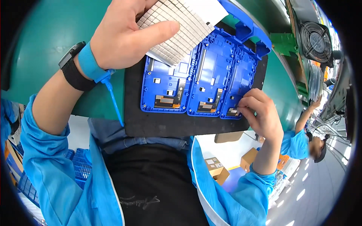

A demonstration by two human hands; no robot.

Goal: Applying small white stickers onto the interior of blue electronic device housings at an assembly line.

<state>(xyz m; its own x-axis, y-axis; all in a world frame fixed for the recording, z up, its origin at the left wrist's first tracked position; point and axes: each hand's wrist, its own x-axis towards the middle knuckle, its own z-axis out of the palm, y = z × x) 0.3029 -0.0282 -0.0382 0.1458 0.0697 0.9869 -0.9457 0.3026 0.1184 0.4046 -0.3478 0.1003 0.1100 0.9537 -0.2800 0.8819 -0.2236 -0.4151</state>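
My left hand (122,39) grips a sheet of small grey-beige square pads (181,35) on white backing, thumb lying across the grid. The sheet is above the far part of the left blue plastic housing (149,90). Beside it lie a middle blue housing (213,64) and a right blue housing (243,73), open side up. Small white-topped squares and dark flat flex circuits (166,101) sit inside. My right hand (264,116) is closed in a pinch at the near right corner of the right housing; anything between its fingertips is hidden.
Under the housings is a black mat (162,127) on a green table (41,56). More blue plastic parts (245,26) stand behind. A blue wrist strap (90,62) trails a cord (116,103). Fan (316,41) and a co-worker (298,145) are at right; cardboard boxes (217,169) lie below.
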